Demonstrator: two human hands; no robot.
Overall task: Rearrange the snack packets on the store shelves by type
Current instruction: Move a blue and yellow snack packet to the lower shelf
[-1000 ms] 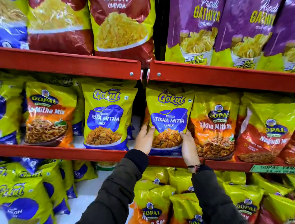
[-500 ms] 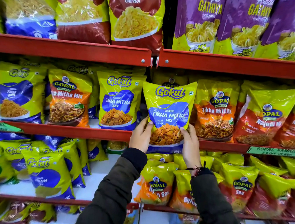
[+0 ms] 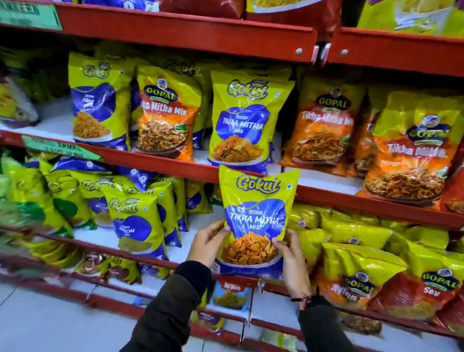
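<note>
I hold a yellow and blue Gokul Tikha Mitha Mix packet (image 3: 255,219) upright in front of the shelves, clear of them. My left hand (image 3: 210,245) grips its lower left edge and my right hand (image 3: 291,257) its lower right edge. Directly above it, on the middle shelf (image 3: 157,160), stands a matching Gokul Tikha Mitha Mix packet (image 3: 245,121). An orange Gopal Tikha Mitha Mix packet (image 3: 165,115) stands left of that one, with another Gokul packet (image 3: 98,101) further left. More orange Gopal packets (image 3: 323,127) stand to the right.
The lower shelf holds leaning Gokul packets (image 3: 133,220) on the left and Gopal Sev packets (image 3: 422,279) on the right. Large bags fill the top shelf (image 3: 181,30). Small packets sit on the bottom shelf near the grey tiled floor (image 3: 33,324).
I have pulled the Gokul packet off the middle shelf and lowered it in front of the lower shelf. The view has backed away and tilted down, showing the floor.
</note>
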